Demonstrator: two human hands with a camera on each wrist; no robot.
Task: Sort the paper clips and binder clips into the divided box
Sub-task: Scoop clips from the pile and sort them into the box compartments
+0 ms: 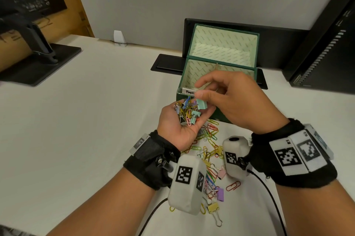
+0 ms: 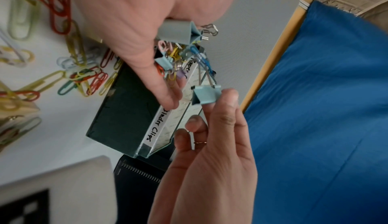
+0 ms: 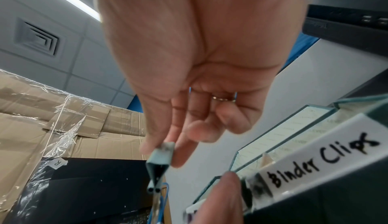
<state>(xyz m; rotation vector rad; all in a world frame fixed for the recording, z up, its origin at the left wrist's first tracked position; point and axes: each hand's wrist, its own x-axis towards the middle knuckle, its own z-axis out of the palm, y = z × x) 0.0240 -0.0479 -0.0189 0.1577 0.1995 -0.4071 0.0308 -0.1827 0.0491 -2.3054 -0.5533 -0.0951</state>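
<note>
The white desk [image 1: 96,120] fills the near foreground, with open room on its left half. The dark green divided box [image 1: 194,80] stands open at the far middle, its lid [image 1: 224,43] tipped back against a black monitor base [image 1: 278,43]. White labels on its front rim read "Binder Clips" [image 2: 156,124] and, partly hidden, "Paper" [image 1: 189,91]. The right hand [image 1: 238,101] hovers over the box's near rim, thumb and forefinger pinching a mint binder clip [image 1: 201,104], other fingers loosely curled. The left hand [image 1: 178,128], palm up just before the box, cups a tangle of mixed clips [image 1: 187,112]. Below both wrists, loose coloured paper clips and binder clips [image 1: 211,159] lie scattered on the desk.
</note>
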